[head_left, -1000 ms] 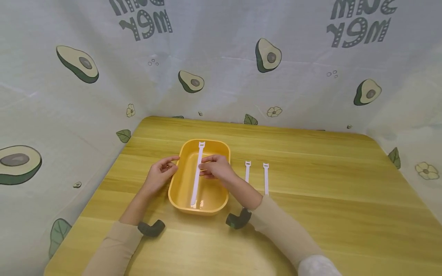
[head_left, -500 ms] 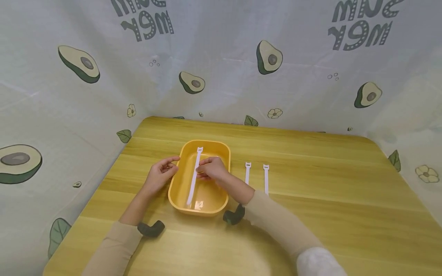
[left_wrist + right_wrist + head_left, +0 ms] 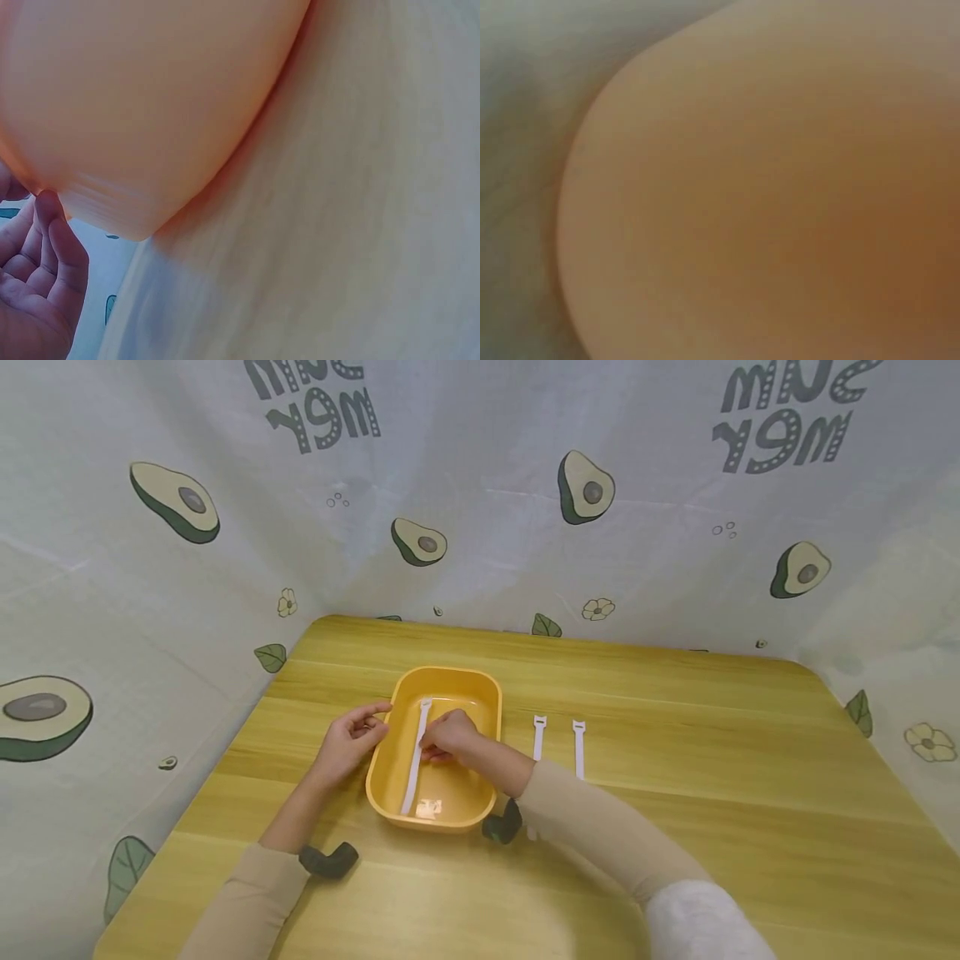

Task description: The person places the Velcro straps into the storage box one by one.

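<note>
In the head view a yellow plastic bin (image 3: pixel 450 789) stands on the wooden table. My right hand (image 3: pixel 450 733) reaches down inside it, thumb and fingers pinching a white cable tie (image 3: pixel 412 775) near its middle. The tie is a flat strip with a slotted head, lying lengthwise along the left part of the bin, close over the floor. My left hand (image 3: pixel 348 743) touches the bin's left wall with index finger and thumb. In the left wrist view the left hand's fingers (image 3: pixel 67 251) meet the bin's rim. The blurred right wrist view shows only the bin wall (image 3: pixel 667 187).
Two more white ties, a nearer one (image 3: pixel 539 737) and a farther one (image 3: pixel 579 748), lie right of the bin, partly hidden by the right arm. A black wrist piece (image 3: pixel 328 860) sits on each wrist. Behind the table (image 3: pixel 712 727) hangs an avocado-print curtain (image 3: pixel 495 568).
The right hand has lowered the cable tie deeper into the bin and slightly left and nearer. The left hand stays at the bin's wall.
</note>
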Available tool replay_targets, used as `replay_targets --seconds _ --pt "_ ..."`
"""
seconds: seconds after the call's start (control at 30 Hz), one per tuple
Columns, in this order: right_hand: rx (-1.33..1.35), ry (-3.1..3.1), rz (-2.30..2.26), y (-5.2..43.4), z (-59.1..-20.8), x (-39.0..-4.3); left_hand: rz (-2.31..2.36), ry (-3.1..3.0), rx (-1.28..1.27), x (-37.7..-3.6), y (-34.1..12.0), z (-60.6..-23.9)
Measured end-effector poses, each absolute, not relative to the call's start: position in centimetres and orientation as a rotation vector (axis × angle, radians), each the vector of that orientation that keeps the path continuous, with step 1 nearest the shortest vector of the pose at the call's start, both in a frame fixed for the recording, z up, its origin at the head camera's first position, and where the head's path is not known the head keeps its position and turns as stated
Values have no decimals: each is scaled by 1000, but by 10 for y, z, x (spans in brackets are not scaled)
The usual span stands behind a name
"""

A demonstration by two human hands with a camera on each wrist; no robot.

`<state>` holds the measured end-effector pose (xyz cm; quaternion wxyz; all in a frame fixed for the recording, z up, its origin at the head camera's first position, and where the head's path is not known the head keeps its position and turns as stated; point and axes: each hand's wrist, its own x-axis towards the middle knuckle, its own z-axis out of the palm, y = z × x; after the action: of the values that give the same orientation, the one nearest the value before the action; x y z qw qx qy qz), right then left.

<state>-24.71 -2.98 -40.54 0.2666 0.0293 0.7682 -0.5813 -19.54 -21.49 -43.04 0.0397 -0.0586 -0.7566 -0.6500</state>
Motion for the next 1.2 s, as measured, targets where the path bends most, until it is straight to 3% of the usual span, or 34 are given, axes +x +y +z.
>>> replay_targets --seconds 1.2 --pt "98 2202 -1498 -40 -410 -242 -1989 -2316 -172 -192 -216 -432"
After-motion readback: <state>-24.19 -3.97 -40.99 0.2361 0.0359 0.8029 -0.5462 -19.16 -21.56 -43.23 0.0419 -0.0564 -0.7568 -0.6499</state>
